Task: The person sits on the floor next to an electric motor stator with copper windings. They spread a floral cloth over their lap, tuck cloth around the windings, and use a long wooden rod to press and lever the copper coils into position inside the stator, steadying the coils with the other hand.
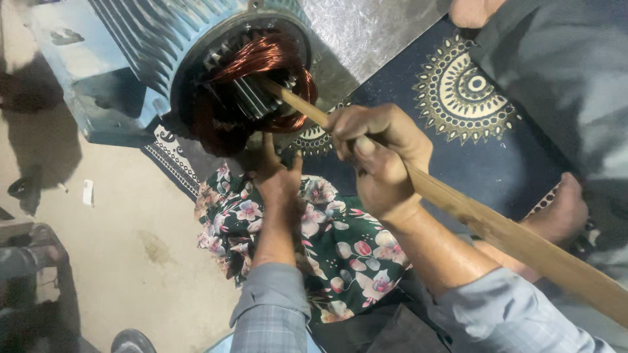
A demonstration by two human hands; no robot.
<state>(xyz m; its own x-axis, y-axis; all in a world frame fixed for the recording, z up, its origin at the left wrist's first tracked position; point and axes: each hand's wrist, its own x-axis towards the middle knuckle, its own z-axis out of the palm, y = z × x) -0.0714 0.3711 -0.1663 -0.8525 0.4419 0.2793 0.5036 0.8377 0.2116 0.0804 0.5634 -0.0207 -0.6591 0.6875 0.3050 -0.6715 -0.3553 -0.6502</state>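
Right hand point(376, 160) is gripping a wooden stick point(497, 229); left hand point(275, 176) is pressing copper windings point(255, 78), grip unclear, above a floral cloth point(340, 242), patterned rug point(471, 131) and concrete floor point(124, 229).

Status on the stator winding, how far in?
Done: copper coils sit in the motor housing, end cover off. In hand: right hand grips a wooden stick, tip against the coils; left hand steadies below them. Left: coils look loose, unlaced; housing open.
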